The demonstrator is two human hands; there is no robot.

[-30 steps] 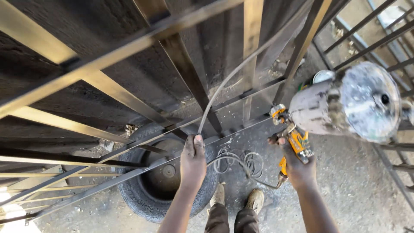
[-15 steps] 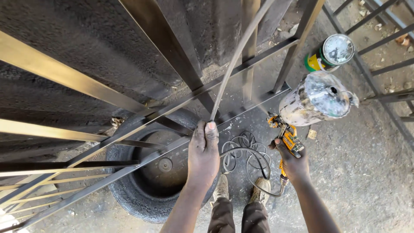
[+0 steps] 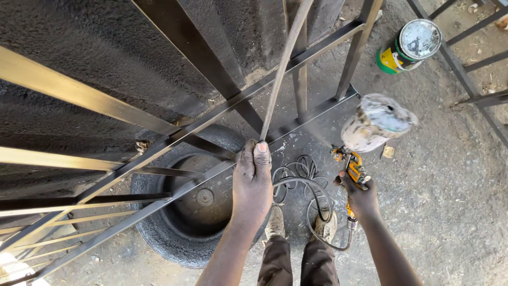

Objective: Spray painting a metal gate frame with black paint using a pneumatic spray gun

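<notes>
- At the lower middle of the head view, the left hand (image 3: 253,182) is wrapped around the bottom end of a thin metal rod (image 3: 283,66), fingers curled tight on it, thumb on top.
- The rod runs up and slightly right from that fist to the top edge of the view, passing in front of the bars of a dark metal gate frame (image 3: 174,137).
- The frame slants across the left and middle of the view, its bars crossing above an old tyre (image 3: 151,233) that lies flat on the ground.
- To the right, the right hand (image 3: 360,193) is closed around the handle of an orange and yellow spray gun (image 3: 353,169), with a paint-smeared cup (image 3: 377,122) on top.
- An air hose (image 3: 309,188) leaves the bottom of the gun's handle and lies in loose coils on the ground between the two hands.
- The person's shoes (image 3: 275,225) stand just below the coils, beside the tyre.
- At the upper right a paint can (image 3: 410,47) with a green and yellow side stands on the dirt ground (image 3: 450,185), well apart from both hands.
</notes>
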